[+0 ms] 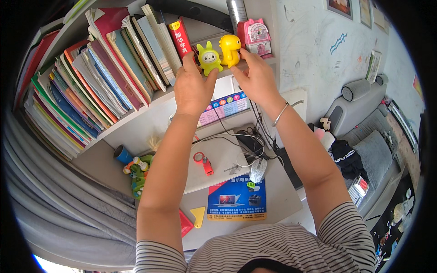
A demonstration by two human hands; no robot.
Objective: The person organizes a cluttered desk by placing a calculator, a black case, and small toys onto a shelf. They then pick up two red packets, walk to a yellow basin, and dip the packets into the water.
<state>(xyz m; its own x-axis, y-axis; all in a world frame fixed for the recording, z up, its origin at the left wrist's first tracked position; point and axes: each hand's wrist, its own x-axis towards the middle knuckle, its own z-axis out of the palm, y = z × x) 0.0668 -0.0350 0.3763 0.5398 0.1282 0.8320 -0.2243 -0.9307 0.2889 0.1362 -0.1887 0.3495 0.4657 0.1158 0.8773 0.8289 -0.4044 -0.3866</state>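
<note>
Both arms reach up to a bookshelf board [158, 97]. On it stands a lime-green, long-eared toy figure [209, 58] with a pale face, held by my left hand [193, 87]; the thumb lies at its lower right and the fingers at its left. Beside it is a glossy yellow toy dinosaur [230, 51], facing right. My right hand [257, 75] grips this one, thumb at the base and index finger along its right side. The two figures stand close together, near the shelf's front edge. A red dictionary [181, 37] is upright just left of the green figure.
A pink toy-like pencil sharpener [257, 36] and a metallic bottle [236, 12] stand right of the figures. Books [99, 75] fill the shelf's left. Below are a white laptop [218, 157], tangled cables [256, 143], a mouse [258, 169] and a blue mouse pad [237, 201].
</note>
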